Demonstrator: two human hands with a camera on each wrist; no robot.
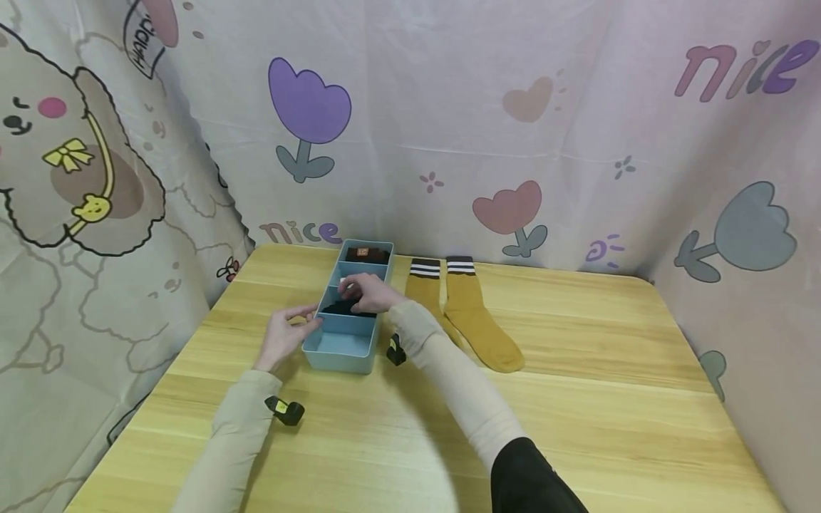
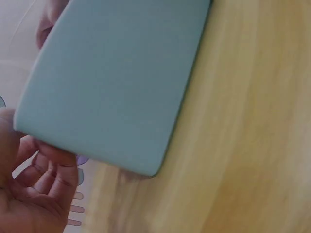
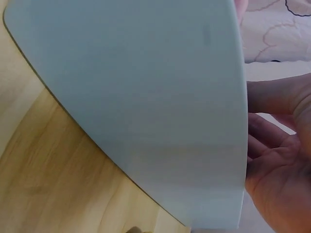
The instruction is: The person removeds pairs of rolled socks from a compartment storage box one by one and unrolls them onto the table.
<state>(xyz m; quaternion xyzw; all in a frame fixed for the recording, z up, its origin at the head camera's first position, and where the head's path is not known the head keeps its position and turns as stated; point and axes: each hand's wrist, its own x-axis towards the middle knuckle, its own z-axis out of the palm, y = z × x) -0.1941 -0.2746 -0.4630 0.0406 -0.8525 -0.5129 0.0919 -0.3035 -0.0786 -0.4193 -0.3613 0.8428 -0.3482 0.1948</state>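
Left forearm [image 1: 234, 427], one, light-sleeved: rising from lower left. Left hand [image 1: 285, 335], one: left of centre, I note, fingers bent. Right forearm [image 1: 455, 385], one: slanting from lower right. Right hand [image 1: 373, 292], one: near centre, higher, fingers curved downward.

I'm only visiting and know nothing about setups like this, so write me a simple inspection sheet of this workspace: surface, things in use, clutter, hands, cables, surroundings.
Surface: wood-grain table.
Job's things: blue box with four compartments in a row; dark brown item in the farthest, black item in the third from the far end; mustard socks with striped cuffs lie right of the box.
Clutter: nothing seen.
Hands: left hand touches the box's left edge; right hand reaches in over the black item. Whether either grips is unclear.
Cables: nothing seen.
Surroundings: printed cloth with flowers, a cartoon animal and "nice".
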